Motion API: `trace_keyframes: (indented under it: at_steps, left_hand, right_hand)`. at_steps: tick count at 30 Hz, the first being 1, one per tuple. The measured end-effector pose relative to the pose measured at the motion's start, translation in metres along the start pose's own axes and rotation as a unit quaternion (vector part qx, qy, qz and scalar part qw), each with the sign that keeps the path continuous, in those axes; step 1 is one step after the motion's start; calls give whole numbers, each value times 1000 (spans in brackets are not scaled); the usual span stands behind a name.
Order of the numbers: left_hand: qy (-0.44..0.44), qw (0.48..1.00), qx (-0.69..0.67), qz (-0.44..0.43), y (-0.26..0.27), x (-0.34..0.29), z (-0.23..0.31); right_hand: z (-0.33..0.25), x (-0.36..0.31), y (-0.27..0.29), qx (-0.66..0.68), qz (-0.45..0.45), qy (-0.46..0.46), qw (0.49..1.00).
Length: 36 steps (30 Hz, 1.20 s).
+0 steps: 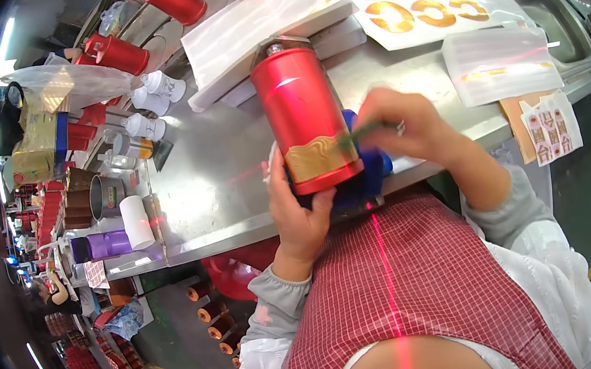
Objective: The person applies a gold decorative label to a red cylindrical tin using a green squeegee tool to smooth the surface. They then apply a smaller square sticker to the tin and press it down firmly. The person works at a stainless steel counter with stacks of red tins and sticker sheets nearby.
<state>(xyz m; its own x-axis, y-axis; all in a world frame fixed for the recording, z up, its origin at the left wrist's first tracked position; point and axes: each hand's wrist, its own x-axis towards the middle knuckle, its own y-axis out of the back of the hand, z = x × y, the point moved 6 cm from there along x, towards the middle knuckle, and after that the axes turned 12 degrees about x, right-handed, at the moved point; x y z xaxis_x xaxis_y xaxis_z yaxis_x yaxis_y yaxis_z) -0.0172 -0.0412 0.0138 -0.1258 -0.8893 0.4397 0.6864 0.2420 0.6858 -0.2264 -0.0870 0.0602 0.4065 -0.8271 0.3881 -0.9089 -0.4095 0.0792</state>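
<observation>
A glossy red metal cylinder (298, 106) lies over the steel bench's near edge, its lower end toward me. Around that end runs a gold wave-patterned band (313, 158). My left hand (297, 207) is closed round the cylinder's lower left side, thumb against the bottom rim. My right hand (411, 123) pinches a thin green tool (370, 130), slightly blurred, whose tip meets the right part of the gold band; its exact kind I cannot make out. Under the cylinder a blue support (377, 168) shows in part, and a metal piece (281, 44) sits at the far end.
White foam blocks (267, 27) stand behind the cylinder. A white sheet with gold ring-shaped stickers (393, 16) lies at back right, near a foam sheet (500, 64) and printed labels (551, 127). White bottles (146, 126), a purple bottle (106, 245) and a white roll (137, 222) stand left.
</observation>
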Motion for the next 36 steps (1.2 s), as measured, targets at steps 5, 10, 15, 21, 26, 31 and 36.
trace_keyframes:
  at_steps: [5, 10, 15, 21, 26, 31, 36]
  left_hand:
    - [48, 999, -18, -12, -3, 1, -11]
    - [32, 993, -87, -69, -12, -5, -20]
    - [22, 998, -55, -18, -9, -4, -1]
    - [28, 998, -58, -17, -12, -6, -4]
    - [21, 999, -38, -8, -13, -7, -7]
    - [24, 999, -43, -16, -13, -7, -8]
    - [20, 998, -54, -6, -14, -7, -8]
  right_hand:
    - [-12, -17, -9, -17, -46, 94, 994]
    - [-13, -36, 33, -74, 105, -38, 991]
    - [-15, -72, 132, -384, 135, 46, 912]
    - [9, -146, 237, -644, 151, -275, 698]
    - [32, -155, 224, -619, 141, -231, 737]
    - [36, -159, 239, -615, 191, -258, 720]
    - [29, -143, 224, -530, 190, -179, 806]
